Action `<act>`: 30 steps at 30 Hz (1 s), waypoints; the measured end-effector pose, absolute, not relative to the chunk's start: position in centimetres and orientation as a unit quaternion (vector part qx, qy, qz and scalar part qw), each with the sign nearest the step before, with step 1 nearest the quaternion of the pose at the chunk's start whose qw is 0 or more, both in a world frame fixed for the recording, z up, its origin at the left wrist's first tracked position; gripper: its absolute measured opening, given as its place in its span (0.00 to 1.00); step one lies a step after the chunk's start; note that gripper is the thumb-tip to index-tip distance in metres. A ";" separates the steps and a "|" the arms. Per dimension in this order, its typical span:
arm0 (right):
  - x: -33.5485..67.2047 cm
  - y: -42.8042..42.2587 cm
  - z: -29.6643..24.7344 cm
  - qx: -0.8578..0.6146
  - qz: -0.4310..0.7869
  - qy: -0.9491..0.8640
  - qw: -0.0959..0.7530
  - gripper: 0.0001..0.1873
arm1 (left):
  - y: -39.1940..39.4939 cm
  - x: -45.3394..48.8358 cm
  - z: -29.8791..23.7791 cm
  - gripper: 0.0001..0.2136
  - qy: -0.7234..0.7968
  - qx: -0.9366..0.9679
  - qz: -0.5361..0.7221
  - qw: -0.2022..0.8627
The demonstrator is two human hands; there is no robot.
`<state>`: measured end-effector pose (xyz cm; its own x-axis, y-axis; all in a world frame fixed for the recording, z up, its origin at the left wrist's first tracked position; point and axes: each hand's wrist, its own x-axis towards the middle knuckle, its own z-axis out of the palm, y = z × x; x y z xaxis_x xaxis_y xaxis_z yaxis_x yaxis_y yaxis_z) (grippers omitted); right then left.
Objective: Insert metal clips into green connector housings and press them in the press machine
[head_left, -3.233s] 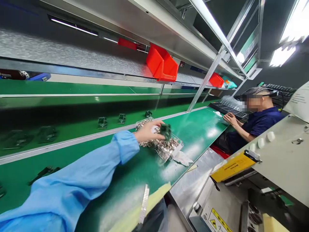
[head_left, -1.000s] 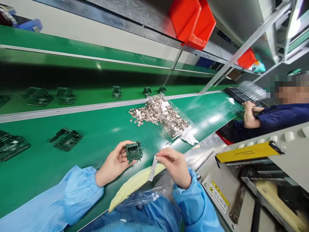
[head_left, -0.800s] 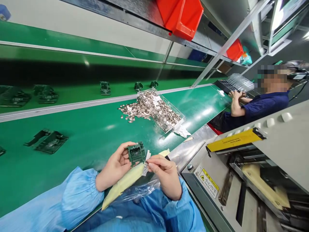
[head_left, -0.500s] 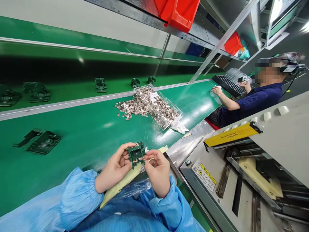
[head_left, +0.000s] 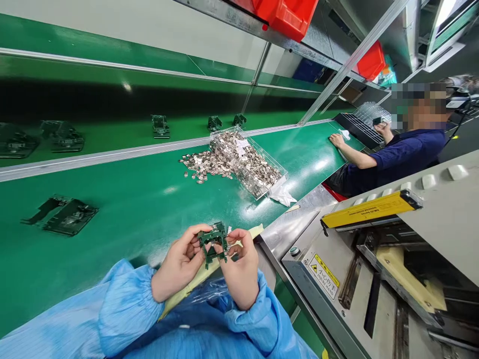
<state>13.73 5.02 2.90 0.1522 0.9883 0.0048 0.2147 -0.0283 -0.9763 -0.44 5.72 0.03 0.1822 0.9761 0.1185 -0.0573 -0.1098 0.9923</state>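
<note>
A small green circuit board (head_left: 214, 245) with square openings is held up over the table's front edge. My left hand (head_left: 183, 262) is closed on its left side, thumb below and fingers behind. My right hand (head_left: 241, 269) is closed at the board's right edge; the thumb tip shows through an opening, and part of the grip is hidden. Small silvery pieces (head_left: 229, 230) peek out just behind the right fingers. Under both wrists lies a yellow strip (head_left: 179, 296) along with clear plastic film (head_left: 213, 289).
A clear tray (head_left: 275, 187) heaped with small metal pieces (head_left: 209, 164) spills onto the green table. Other green boards (head_left: 71, 217) lie at left, several more along the back ledge. A machine (head_left: 318, 269) with a yellow bar stands right. A co-worker (head_left: 407, 144) sits beyond.
The board has turned in my fingers, and its openings now show through. My right thumb has moved left, behind the frame. The co-worker's near hand now rests lower on the table.
</note>
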 end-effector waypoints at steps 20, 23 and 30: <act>12.9 3.6 1.5 -0.472 0.569 -0.334 0.585 0.17 | 3.7 0.5 0.9 0.12 0.478 0.542 0.482 0.495; 12.8 3.1 1.2 -0.468 0.567 -0.325 0.595 0.18 | 3.3 0.5 1.0 0.11 0.470 0.555 0.469 0.502; 16.5 0.9 -1.3 -0.517 0.505 -0.343 0.600 0.14 | 4.2 0.0 1.9 0.14 0.456 0.534 0.484 0.522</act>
<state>16.54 0.93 -1.35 0.2545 0.9607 -0.1107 -0.2526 -0.0445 -0.9666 0.02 4.19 1.86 0.1150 0.9926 0.0400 -0.0182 -0.0381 0.9991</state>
